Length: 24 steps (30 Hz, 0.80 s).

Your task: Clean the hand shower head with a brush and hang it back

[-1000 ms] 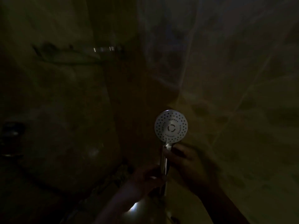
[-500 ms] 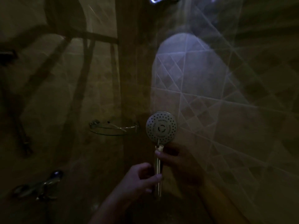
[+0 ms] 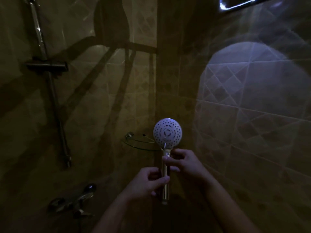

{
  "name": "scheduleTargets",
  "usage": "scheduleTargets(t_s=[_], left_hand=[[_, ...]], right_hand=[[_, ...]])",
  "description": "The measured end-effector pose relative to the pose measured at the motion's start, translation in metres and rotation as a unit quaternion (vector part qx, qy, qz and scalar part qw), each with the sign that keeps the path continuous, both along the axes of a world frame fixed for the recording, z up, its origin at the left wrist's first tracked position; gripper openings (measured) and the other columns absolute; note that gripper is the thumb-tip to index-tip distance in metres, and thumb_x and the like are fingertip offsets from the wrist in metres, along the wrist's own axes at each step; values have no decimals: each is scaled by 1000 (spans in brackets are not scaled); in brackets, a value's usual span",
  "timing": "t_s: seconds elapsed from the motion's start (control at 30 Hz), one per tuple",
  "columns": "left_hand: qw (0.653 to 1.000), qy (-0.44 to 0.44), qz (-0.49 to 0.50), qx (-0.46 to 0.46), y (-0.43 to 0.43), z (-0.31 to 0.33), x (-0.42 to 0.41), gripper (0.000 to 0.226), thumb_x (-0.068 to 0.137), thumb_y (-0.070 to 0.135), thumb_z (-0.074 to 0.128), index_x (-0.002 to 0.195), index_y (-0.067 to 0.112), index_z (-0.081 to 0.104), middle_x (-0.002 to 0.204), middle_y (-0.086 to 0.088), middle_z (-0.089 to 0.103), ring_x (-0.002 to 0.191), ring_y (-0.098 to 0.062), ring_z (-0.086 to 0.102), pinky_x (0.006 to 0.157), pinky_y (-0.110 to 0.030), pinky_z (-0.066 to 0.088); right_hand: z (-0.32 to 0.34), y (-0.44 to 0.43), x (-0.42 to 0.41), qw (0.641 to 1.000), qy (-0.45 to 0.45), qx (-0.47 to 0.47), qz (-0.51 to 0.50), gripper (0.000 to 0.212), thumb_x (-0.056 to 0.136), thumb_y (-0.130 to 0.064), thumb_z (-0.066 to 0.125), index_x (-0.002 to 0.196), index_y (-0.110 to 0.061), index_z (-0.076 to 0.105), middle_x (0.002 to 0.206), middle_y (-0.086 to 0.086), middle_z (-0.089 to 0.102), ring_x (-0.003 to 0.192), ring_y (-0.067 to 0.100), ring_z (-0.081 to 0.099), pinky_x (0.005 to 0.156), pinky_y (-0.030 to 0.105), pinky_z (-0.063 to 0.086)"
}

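Note:
I hold the hand shower head (image 3: 167, 133) upright in front of the corner of a dim tiled shower, its round white spray face turned toward me. Its chrome handle (image 3: 165, 180) runs straight down. My right hand (image 3: 183, 163) grips the handle just below the head. My left hand (image 3: 149, 181) pinches the handle lower down, from the left. No brush is in view. The slide rail (image 3: 55, 105) with its holder bracket (image 3: 48, 66) stands on the left wall, well to the left of the head.
A glass corner shelf (image 3: 139, 142) sits just behind the head. A chrome mixer tap (image 3: 75, 200) juts from the left wall, low down. Tiled walls close in left and right. A bright window edge (image 3: 239, 3) shows at the top right.
The view has tilted upward, so the rail and holder bracket now show on the left. Both hands keep the same hold on the handle, and the head stays upright.

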<state>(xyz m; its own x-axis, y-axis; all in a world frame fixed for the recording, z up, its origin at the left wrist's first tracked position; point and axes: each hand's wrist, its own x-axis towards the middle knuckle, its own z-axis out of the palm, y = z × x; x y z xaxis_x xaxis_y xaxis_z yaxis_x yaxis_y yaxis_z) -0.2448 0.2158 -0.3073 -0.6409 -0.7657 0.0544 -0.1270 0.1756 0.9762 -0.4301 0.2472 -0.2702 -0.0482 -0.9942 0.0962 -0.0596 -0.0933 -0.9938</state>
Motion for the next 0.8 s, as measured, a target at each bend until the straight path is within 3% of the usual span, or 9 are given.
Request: scheduleTargets(t_s=[0.07,0.27,0.33,0.4,0.47,0.6,0.67,0.73,0.8], left_hand=[[1000,10,-5,24,-22,-1,7,17,93,17,67,104,4,67,73,8,71,58,1,65,45,-13,46],[997,47,-12,60,-94,-11,30,16,88,21,72,98,9,69,81,1,74,73,-17,70,57,-32,59],[997,47,0,63,-116,-19,38,9,90,17,71,92,9,68,81,1,75,69,-13,71,57,-32,59],[996,50,13,76,-132,-22,45,10,88,17,73,88,9,67,80,-1,75,66,-12,71,54,-33,60],[995,51,25,86,-149,-27,51,8,90,14,70,87,8,66,80,-3,74,62,-9,71,48,-29,56],[994,52,39,90,-176,-36,59,5,90,14,69,88,8,68,78,0,74,60,-7,69,46,-26,53],[993,58,36,100,-187,-39,60,7,90,13,69,89,6,68,73,3,72,57,-6,68,45,-25,52],[991,62,35,112,-196,-43,60,10,89,13,71,90,4,67,76,-1,71,55,-6,67,44,-24,52],[990,67,37,121,-203,-46,60,16,87,16,75,92,3,67,81,-5,69,56,-7,67,45,-25,53]], right_hand=[[-5,-24,9,1000,2,11,-6,16,89,-9,71,104,-4,71,100,8,75,97,18,73,87,36,58],[-4,-105,14,992,64,76,75,25,95,-1,58,119,0,66,112,11,72,102,19,71,88,31,57],[-1,-133,12,983,122,95,96,33,95,12,47,119,-3,65,109,12,71,98,18,70,87,30,58],[2,-159,10,967,243,69,27,38,90,16,50,112,-10,67,107,11,72,97,20,71,85,34,59],[2,-186,5,916,392,4,-81,28,84,11,60,106,-4,72,105,17,74,97,28,71,85,43,59],[-2,-230,-1,848,499,24,-174,17,91,-8,66,103,2,73,101,17,73,96,28,69,68,21,47],[-23,-256,-22,838,515,54,-172,19,94,-14,66,105,0,73,99,12,70,97,25,67,78,25,46],[-53,-290,-55,813,539,82,-205,25,91,-37,70,107,-18,74,99,-3,68,100,18,69,91,36,54],[-62,-310,-60,798,562,101,-194,40,89,-44,71,121,-20,69,120,2,69,114,21,65,101,39,50]])
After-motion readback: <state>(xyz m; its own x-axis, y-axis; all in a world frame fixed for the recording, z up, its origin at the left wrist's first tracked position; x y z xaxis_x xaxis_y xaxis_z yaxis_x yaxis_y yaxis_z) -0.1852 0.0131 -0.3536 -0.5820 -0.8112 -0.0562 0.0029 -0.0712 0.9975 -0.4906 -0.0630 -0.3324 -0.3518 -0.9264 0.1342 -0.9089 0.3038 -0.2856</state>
